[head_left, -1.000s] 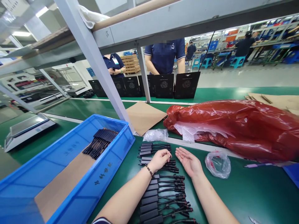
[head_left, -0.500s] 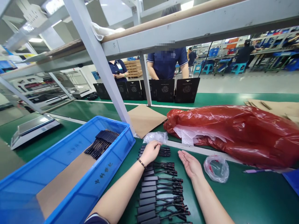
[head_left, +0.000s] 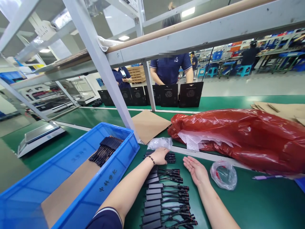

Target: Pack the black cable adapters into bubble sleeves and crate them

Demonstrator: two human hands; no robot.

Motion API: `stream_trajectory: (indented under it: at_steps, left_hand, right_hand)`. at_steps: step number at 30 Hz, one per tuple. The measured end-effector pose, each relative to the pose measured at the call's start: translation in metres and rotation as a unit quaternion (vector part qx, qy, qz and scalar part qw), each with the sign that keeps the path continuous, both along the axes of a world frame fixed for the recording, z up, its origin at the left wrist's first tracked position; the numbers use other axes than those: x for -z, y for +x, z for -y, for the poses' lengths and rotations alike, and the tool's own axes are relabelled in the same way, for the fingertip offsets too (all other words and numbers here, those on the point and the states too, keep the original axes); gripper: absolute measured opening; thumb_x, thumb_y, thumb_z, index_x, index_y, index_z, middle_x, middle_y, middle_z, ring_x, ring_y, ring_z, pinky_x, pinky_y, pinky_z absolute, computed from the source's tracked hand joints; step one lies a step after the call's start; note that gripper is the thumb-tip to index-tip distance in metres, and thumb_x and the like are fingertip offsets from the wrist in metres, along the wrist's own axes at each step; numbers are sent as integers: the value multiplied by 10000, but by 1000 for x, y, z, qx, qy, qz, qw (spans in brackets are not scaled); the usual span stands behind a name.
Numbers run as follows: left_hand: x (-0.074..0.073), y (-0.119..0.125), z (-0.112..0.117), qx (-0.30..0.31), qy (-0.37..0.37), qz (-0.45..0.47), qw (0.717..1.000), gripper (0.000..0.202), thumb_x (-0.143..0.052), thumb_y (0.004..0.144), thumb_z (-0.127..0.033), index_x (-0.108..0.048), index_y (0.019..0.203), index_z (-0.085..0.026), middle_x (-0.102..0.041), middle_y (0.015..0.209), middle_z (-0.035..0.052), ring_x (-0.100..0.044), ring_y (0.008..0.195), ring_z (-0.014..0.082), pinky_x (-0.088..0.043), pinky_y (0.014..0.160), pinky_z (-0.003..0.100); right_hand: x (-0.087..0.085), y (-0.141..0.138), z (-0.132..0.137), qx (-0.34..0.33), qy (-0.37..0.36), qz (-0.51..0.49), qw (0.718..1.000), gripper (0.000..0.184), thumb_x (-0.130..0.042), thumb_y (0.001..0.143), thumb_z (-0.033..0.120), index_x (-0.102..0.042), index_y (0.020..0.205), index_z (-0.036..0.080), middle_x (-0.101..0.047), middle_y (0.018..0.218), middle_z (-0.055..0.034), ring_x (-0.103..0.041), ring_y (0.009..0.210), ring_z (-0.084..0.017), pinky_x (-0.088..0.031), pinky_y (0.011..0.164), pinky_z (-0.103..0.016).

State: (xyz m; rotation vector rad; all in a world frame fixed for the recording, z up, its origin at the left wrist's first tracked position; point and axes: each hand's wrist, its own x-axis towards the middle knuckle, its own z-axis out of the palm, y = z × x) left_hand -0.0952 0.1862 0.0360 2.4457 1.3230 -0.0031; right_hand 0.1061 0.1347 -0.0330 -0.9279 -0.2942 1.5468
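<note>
Several black cable adapters (head_left: pixel 153 197), each a flat rectangular body with a thin lead and a red-ringed connector, lie in a column of rows on the green bench. My left hand (head_left: pixel 160 156), with a beaded bracelet at the wrist, is palm down over the far group of adapters (head_left: pixel 171 157). Its thumb and fingers look apart, though the fingertips are partly hidden. To the right of the rows, my right hand (head_left: pixel 195 170) is open with the palm turned up and nothing in it. More black adapters (head_left: pixel 108 148) sit in the blue bin (head_left: pixel 119 178) at left.
Past my left hand lie a clear plastic bag (head_left: pixel 160 143) and brown cardboard (head_left: pixel 149 125). A red plastic bag (head_left: pixel 238 133) stretches along the right. Near my right hand are a clear plastic roll (head_left: pixel 223 175) and a pen (head_left: pixel 267 177). A grey post (head_left: pixel 111 76) rises behind the bin; a co-worker (head_left: pixel 170 70) stands opposite.
My left hand has shifted slightly nearer over the far adapters, its thumb and fingers parting. My right hand keeps its palm-up pose. The view has tilted a little.
</note>
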Motion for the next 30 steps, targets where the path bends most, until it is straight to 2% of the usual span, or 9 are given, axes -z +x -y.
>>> stream_trajectory:
  at_steps: [5, 9, 15, 19, 23, 26, 30]
  left_hand:
    - [1, 3, -5, 20, -1, -7, 1000, 578, -625, 581, -193, -503, 1143, -143, -541, 1106, 125, -482, 1054, 267, -372, 898, 328]
    - [1, 4, -5, 13, -7, -13, 1000, 432, -606, 580, -168, -546, 1008, -168, -566, 1004, 90, -510, 980, 253, -396, 825, 319]
    - [3, 7, -10, 7, -53, -18, 998, 393, -637, 536, -157, -542, 915, -193, -562, 839, 35, -527, 844, 216, -393, 678, 270]
    - [3, 8, -14, 2, -100, -3, 995, 271, -660, 507, -166, -529, 743, -190, -504, 670, -23, -488, 647, 147, -338, 554, 235]
    - [6, 4, -13, -11, -124, 43, 991, 222, -656, 519, -190, -451, 605, -182, -408, 559, -62, -412, 570, 106, -287, 520, 223]
    - [12, -3, -11, -28, -140, 95, 985, 201, -620, 573, -218, -432, 631, -178, -382, 566, -73, -400, 548, 87, -293, 516, 212]
    - [20, -6, -7, -44, -166, 167, 971, 183, -531, 688, -258, -461, 832, -171, -417, 604, -73, -448, 517, 83, -353, 522, 215]
  right_hand:
    - [-5, -3, 3, -1, 4, 8, 1000, 249, -743, 548, 151, -588, 743, 139, -704, 768, -100, -668, 750, -217, -553, 644, -283]
    - [-8, -5, 4, 0, 0, 14, 1000, 299, -778, 511, 190, -585, 735, 139, -704, 752, -94, -669, 715, -207, -550, 618, -273]
    - [-7, -7, 4, 3, -5, 30, 1000, 314, -795, 495, 249, -620, 727, 130, -698, 721, -86, -657, 648, -181, -540, 570, -258]
    - [-8, -7, 4, 17, -2, 38, 999, 334, -807, 469, 256, -655, 736, 125, -670, 618, -34, -619, 556, -128, -522, 528, -217]
    - [-10, -8, 4, 22, 6, 43, 999, 370, -822, 421, 248, -669, 730, 116, -645, 562, -14, -576, 496, -98, -491, 477, -192]
    - [-13, -9, 5, 21, 8, 46, 999, 358, -826, 400, 256, -657, 685, 119, -645, 556, -21, -572, 482, -99, -468, 446, -189]
    - [-17, -10, 7, 26, 16, 51, 998, 320, -817, 420, 279, -642, 644, 131, -642, 565, -14, -582, 500, -102, -467, 459, -194]
